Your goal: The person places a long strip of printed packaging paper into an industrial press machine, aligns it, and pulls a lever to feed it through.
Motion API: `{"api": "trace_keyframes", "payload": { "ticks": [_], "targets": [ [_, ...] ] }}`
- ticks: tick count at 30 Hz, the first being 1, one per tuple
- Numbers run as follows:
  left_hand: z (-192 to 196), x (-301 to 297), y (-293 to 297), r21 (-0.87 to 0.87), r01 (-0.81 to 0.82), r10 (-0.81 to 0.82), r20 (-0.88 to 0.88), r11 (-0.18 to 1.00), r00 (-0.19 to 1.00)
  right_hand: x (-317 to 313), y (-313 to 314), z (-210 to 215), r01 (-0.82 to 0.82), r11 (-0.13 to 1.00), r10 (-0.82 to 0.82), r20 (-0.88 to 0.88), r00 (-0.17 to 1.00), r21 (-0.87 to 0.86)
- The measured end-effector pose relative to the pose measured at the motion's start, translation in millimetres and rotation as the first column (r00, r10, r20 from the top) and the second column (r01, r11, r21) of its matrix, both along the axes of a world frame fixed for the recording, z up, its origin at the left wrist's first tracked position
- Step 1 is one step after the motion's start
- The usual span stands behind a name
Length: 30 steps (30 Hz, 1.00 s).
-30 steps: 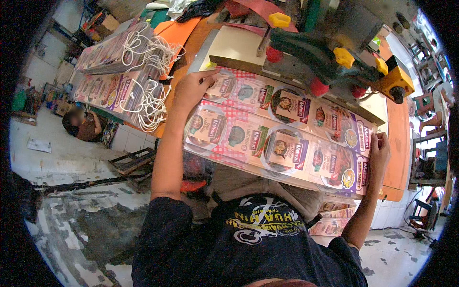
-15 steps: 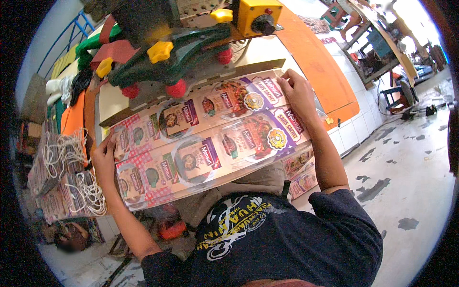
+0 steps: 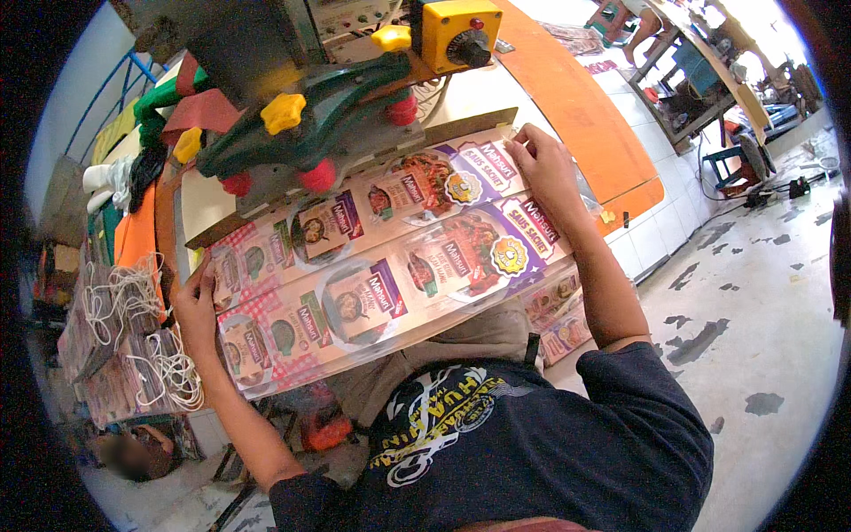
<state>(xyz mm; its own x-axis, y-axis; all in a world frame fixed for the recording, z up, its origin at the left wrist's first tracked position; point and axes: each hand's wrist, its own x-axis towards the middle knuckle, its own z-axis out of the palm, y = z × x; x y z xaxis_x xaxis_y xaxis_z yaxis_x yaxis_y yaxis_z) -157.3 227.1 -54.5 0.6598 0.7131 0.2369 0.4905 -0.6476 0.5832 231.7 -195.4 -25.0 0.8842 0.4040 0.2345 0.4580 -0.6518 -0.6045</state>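
Note:
A printed plastic sheet (image 3: 363, 306) with food pictures in repeated panels lies flat across the machine's bed in front of me. My left hand (image 3: 197, 306) grips its left edge, the fingers closed on it. At the far right corner, my right hand (image 3: 539, 164) pinches the sheet between thumb and fingers. Over the sheet's far edge sits a dark green press head (image 3: 306, 115) with yellow star knobs and red round knobs. Its grey lower plate covers the middle of a metal bar (image 3: 470, 124); whether the plate touches the sheet, I cannot tell.
A yellow control box (image 3: 456, 35) with a black dial stands beyond the press. An orange tabletop (image 3: 612, 146) extends right. Bundles of printed sheets (image 3: 106, 355) tied with white cord (image 3: 168, 372) sit left. Another person (image 3: 142, 450) is at lower left.
The press head has come down toward the sheet's far edge, its plate now hiding the middle of the metal bar. Both hands keep their hold; the whole view has shifted slightly.

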Motion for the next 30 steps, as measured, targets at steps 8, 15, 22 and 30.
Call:
{"api": "trace_keyframes", "payload": {
  "ticks": [8,15,22,30],
  "targets": [
    [35.4,-7.8,-30.4,-0.071,-0.005,0.000,-0.069,0.997,0.998,4.8,-18.2,-1.8,-0.130,0.989,0.133,-0.054,0.990,0.066],
    [26.0,-33.9,-57.7,-0.117,-0.062,0.071,0.074,0.991,0.995,-20.0,-35.9,16.5,-0.152,0.988,0.151,0.033,0.988,0.029],
    [18.3,-63.5,-89.2,0.169,-0.228,0.237,-0.034,0.959,0.971,-54.4,-65.2,30.0,0.059,0.992,-0.044,0.130,0.991,-0.114],
    [35.1,-57.2,-125.5,0.045,-0.217,0.221,-0.120,0.975,0.968,-64.3,-77.8,25.2,0.002,0.988,-0.002,-0.003,1.000,-0.155]
  ]
}}
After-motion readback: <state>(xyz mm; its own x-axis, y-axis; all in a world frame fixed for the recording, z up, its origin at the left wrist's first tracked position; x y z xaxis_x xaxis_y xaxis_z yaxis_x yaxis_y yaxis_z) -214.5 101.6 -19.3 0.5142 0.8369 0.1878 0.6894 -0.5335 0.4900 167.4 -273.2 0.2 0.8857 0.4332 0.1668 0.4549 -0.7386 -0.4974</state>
